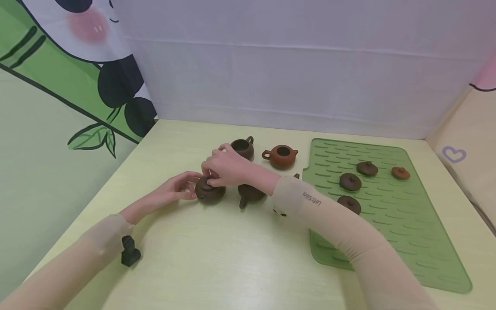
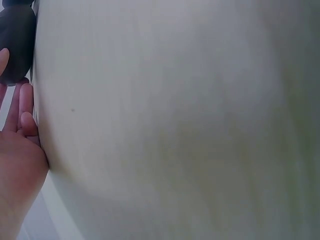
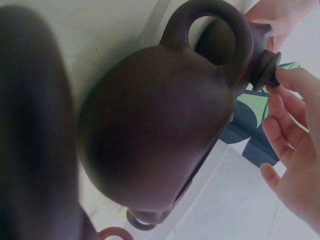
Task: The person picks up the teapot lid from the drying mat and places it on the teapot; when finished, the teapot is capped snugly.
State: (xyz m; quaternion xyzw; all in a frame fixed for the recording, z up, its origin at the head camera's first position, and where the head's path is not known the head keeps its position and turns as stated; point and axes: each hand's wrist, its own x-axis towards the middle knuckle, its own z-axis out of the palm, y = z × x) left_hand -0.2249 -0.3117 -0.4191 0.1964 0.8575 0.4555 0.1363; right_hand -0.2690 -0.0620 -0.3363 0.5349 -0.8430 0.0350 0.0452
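Note:
A small dark brown teapot (image 1: 211, 196) stands at the left of a group of teapots. My left hand (image 1: 176, 187) holds its left side, thumb in front and a finger behind. In the left wrist view only part of this hand and the dark pot shows at the left edge. My right hand (image 1: 228, 165) reaches over from the right and pinches the knob of a dark lid (image 3: 266, 70) at the pot's mouth. The lid looks tilted in the right wrist view; whether it is seated cannot be told. Another dark teapot (image 1: 251, 194) stands just right, under my right forearm.
Behind stand a lidless dark teapot (image 1: 244, 150) and a lidless reddish teapot (image 1: 282, 158). My right forearm mostly hides one more dark pot. On the right, a green mat (image 1: 387, 241) carries several dark lids (image 1: 350, 182) and an orange-brown lid (image 1: 401, 173). A cloth wall (image 1: 290, 86) borders the table.

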